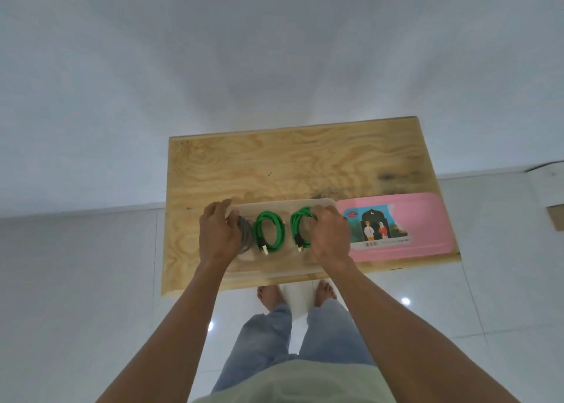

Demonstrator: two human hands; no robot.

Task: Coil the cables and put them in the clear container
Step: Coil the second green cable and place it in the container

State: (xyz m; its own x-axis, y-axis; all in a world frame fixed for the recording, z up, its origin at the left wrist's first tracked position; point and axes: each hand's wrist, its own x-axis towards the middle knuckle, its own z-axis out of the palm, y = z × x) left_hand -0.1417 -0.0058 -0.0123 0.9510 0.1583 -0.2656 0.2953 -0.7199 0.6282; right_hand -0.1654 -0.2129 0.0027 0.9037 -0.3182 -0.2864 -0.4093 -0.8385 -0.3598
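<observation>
Closing each grip on a coil inside the clear container (274, 205): left hand (217, 234) gray cable (245, 234), right hand (328, 234) green cable (300, 225).

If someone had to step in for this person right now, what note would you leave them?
Left hand: closed on the grey coil at the left end of the clear container.
Right hand: closed on the right green coil at the container's right end.
Middle green coil: lies loose in the container, between the other two.
Pink lid: on the wooden table, beside the container on its right.
Done: all three cables are coiled and in or over the container.
Left: let go of both coils so they settle. No other cables show on the table.
</observation>
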